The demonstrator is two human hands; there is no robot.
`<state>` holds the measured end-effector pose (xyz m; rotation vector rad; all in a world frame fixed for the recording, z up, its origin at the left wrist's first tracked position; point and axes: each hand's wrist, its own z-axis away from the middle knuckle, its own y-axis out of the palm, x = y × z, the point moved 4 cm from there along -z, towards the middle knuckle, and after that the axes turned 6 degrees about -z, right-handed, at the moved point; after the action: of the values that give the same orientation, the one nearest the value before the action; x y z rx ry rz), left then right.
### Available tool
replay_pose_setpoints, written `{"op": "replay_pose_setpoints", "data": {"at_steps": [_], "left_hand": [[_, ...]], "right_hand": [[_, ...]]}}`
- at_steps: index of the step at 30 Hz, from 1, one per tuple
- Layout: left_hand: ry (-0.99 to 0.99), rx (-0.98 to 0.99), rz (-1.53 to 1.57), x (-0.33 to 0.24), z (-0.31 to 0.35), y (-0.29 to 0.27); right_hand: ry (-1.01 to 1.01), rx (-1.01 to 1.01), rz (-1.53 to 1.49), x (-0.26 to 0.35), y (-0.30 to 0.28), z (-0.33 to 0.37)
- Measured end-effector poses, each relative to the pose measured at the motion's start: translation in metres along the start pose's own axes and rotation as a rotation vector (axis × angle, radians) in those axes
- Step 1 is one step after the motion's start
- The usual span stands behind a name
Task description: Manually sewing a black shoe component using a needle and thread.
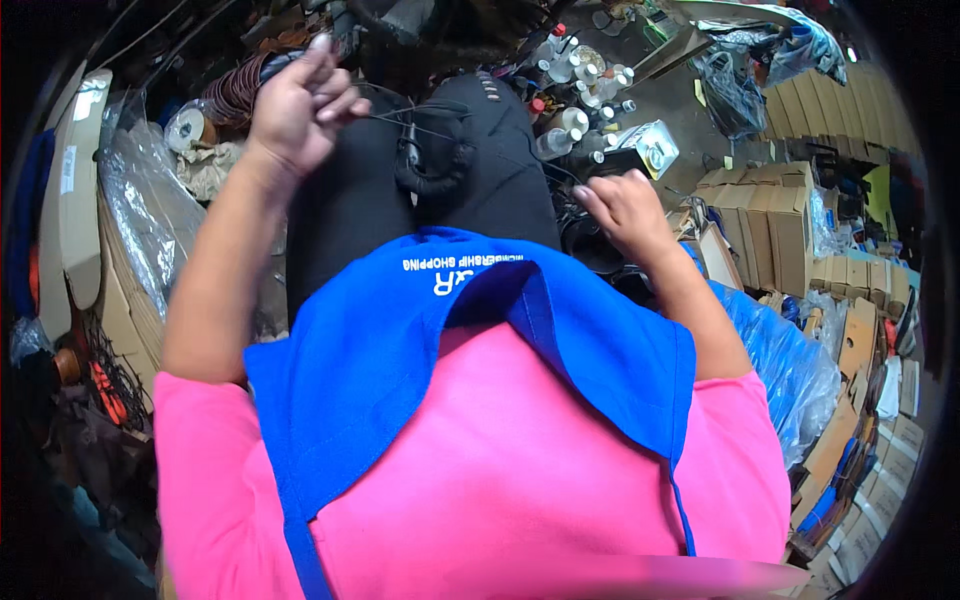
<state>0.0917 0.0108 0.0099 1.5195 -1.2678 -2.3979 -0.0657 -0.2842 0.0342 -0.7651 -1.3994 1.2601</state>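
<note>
Left grip (303, 108) pinching dark cord (388, 119), slanting down rightward; right grip (628, 215) curled, hold unclear.

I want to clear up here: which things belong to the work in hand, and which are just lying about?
Apparently in use:
- black wrapped loop on the lap
- thin dark cord near the left hand

Just lying about:
- plastic bottles
- cardboard boxes
- spool
- rectangular can

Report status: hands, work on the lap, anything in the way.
Left hand raised, thin dark cord beside it; right hand curled; grips unclear. Black curved piece on lap. Bottles beyond right hand, apart from it.
</note>
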Motion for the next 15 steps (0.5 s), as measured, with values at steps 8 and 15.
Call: {"op": "replay_pose_setpoints", "data": {"at_steps": [8, 15], "left_hand": [[0.02, -0.258, -0.678, -0.035, -0.001, -0.05], [0.401, -0.155, -1.578, -0.044, 0.032, -0.036]], "right_hand": [[0.482, -0.068, -1.466, -0.042, 0.026, 0.035], [0.326, -0.338, -0.995, -0.038, -0.04, -0.028]]}}
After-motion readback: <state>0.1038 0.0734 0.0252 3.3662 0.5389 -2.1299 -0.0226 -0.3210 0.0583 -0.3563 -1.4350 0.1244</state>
